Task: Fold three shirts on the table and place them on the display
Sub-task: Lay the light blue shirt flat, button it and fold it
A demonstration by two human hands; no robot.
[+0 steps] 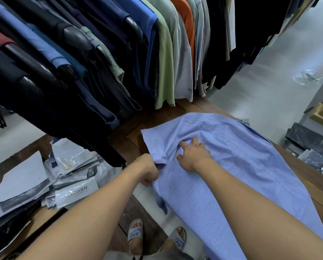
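Observation:
A light blue checked shirt (237,158) lies spread back-up across the wooden table (157,117), its hem hanging over the near edge. My left hand (149,170) grips the shirt's left edge near the short sleeve, fingers curled into the cloth. Further in, my right hand (192,154) rests flat on the fabric with fingers spread, pressing it down beside a small bunch of wrinkles.
A rack of hanging shirts (93,59) crowds the space above and left of the table. Plastic-wrapped garment packs (63,177) pile on a low surface at the left. Boxes and packages (310,139) sit on the floor at the right. My sandalled feet (153,235) stand below.

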